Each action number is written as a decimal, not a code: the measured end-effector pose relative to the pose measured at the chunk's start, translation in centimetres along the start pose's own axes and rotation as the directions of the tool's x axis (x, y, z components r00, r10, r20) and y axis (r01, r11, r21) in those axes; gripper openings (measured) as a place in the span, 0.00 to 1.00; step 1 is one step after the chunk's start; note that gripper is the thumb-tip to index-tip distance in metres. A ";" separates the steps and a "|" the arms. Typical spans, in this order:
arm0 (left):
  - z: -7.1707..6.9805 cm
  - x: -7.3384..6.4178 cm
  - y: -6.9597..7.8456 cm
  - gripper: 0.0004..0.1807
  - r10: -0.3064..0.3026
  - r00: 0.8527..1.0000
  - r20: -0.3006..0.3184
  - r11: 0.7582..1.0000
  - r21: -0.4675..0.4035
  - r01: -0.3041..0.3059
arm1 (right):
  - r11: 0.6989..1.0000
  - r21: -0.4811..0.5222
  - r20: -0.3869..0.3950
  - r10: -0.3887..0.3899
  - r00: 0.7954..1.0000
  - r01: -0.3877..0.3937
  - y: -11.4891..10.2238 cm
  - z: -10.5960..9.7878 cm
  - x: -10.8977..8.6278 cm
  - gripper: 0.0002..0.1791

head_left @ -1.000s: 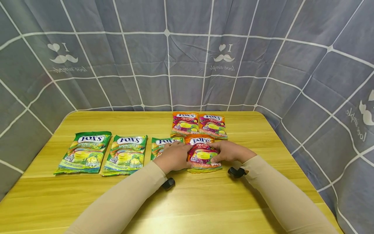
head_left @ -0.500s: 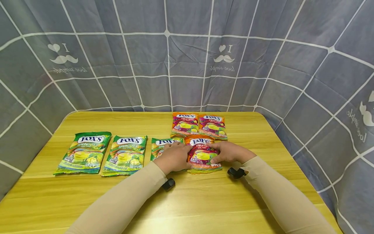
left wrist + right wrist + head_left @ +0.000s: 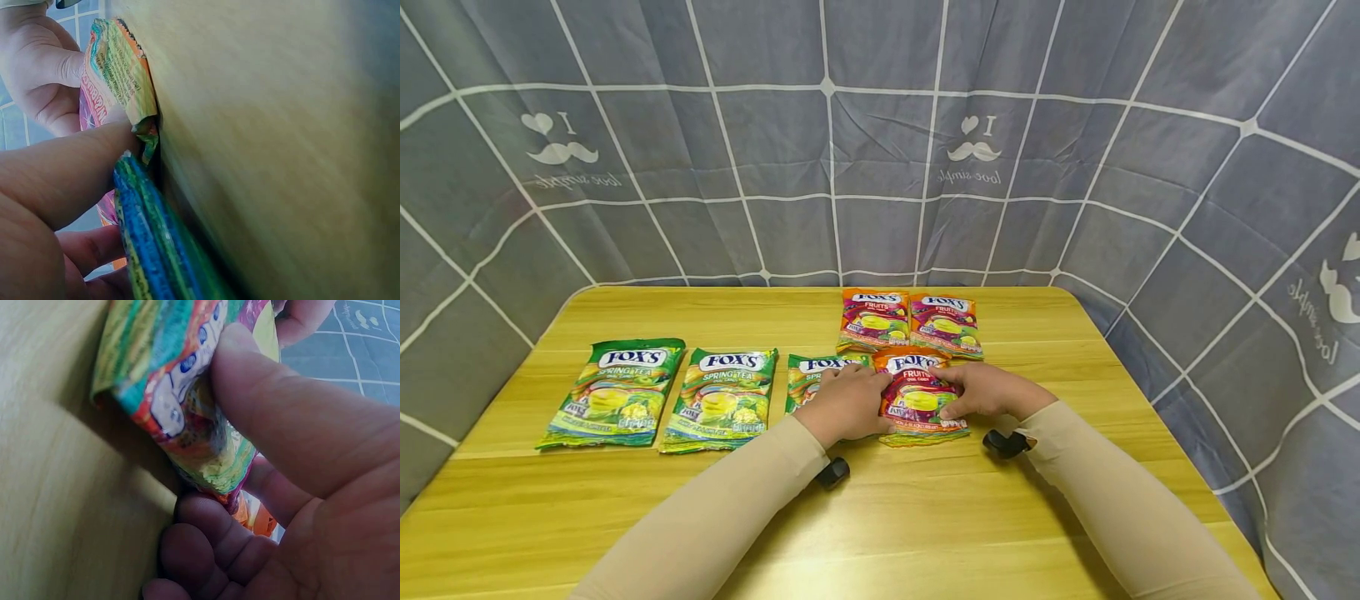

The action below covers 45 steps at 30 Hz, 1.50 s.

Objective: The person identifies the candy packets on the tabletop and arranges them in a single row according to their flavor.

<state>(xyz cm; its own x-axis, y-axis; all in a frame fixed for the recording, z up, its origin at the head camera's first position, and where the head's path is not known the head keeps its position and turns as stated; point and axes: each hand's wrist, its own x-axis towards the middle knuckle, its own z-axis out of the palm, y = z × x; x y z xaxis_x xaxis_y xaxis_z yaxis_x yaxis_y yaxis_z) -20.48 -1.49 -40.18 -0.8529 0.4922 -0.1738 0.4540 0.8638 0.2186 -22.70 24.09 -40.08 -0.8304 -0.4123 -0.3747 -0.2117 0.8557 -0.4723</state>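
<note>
An orange and purple FOX'S Fruits candy bag (image 3: 920, 402) lies flat on the wooden table between both hands. My left hand (image 3: 848, 403) holds its left side, thumb near the lower corner, and covers much of a green Spring Tea candy bag (image 3: 811, 380). From the other side my right hand (image 3: 996, 390) holds the right edge with thumb and fingers. In the left wrist view the thumb (image 3: 75, 169) touches the Fruits bag's corner, beside the green bag's edge (image 3: 156, 231). The right wrist view has the thumb (image 3: 250, 381) on the bag's printed side, fingertips by the table.
Two more Fruits bags, one left (image 3: 874, 320) and one right (image 3: 946, 323), lie side by side behind the held bag. Two green Spring Tea bags, the outer (image 3: 613, 392) and the inner (image 3: 722, 398), lie at left. A grey curtain (image 3: 880, 150) surrounds the wooden table (image 3: 880, 533).
</note>
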 end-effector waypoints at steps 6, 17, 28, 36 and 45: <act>0.1 0.1 0.0 0.45 0.001 1.000 0.000 1.000 0.012 -0.001 | 1.000 0.008 0.003 0.000 1.000 0.000 -0.2 0.0 -0.1 0.46; 0.1 0.0 0.0 0.46 0.002 1.000 0.003 1.000 0.013 -0.002 | 1.000 -0.005 0.007 0.005 1.000 -0.005 -0.2 0.0 0.0 0.47; 0.1 -0.1 0.0 0.46 0.000 1.000 -0.001 1.000 0.018 0.000 | 1.000 0.005 0.008 0.001 1.000 -0.001 -0.2 0.0 0.0 0.47; 0.1 0.0 0.0 0.46 0.004 1.000 0.004 1.000 0.027 -0.004 | 1.000 0.004 0.011 -0.014 1.000 0.014 -0.2 -0.1 -0.1 0.47; -0.3 0.4 -0.1 0.47 0.017 1.000 0.001 1.000 0.019 -0.017 | 0.999 -0.029 0.022 -0.038 0.999 0.038 -0.3 -0.4 0.0 0.46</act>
<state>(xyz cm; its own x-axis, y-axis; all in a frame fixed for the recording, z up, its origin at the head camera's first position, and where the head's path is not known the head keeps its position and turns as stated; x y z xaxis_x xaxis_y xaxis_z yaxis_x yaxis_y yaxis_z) -20.92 -1.41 -39.99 -0.8448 0.5070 -0.1712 0.4733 0.8571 0.2032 -22.82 23.98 -39.60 -0.8106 -0.4508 -0.3739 -0.2584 0.8481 -0.4625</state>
